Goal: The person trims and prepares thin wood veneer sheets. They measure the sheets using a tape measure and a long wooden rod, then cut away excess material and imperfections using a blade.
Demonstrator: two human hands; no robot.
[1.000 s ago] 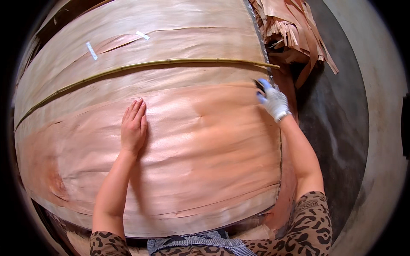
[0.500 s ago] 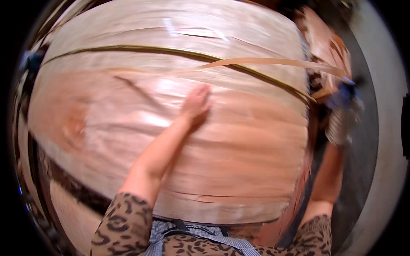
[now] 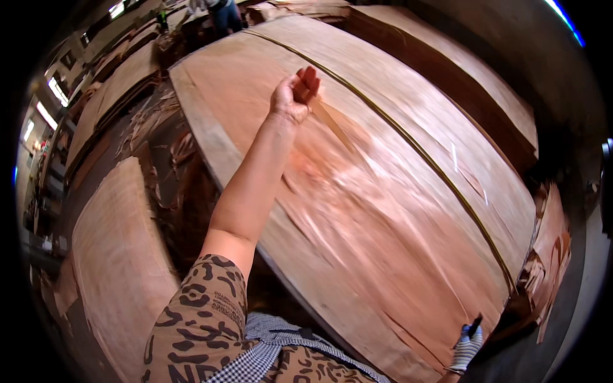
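Note:
A broad stack of thin wood veneer sheets point(image 3: 396, 255) lies before me, a reddish sheet on top. My bare left hand point(image 3: 295, 96) is raised over its far left part, fingers curled. A narrow veneer strip point(image 3: 335, 127) runs from that hand down to the right, and its grip on the strip is partly hidden. At the near right edge, my right hand point(image 3: 468, 348), in a striped white and blue glove, is closed around a small black-tipped tool point(image 3: 475, 324), perhaps a knife. A long, thin, dark yellowish batten point(image 3: 408, 137) lies across the stack beyond both hands.
Another veneer stack point(image 3: 447, 54) stands behind at the right. Torn veneer scraps point(image 3: 546, 255) hang by the right end. To my left are a lower pale stack point(image 3: 121, 255) and more sheets point(image 3: 115, 96). A person point(image 3: 223, 16) stands at the far side.
My view has turned to the left. The left hand has lifted from the sheet and reached out, now at the strip. My right hand has come from the right end to the near edge.

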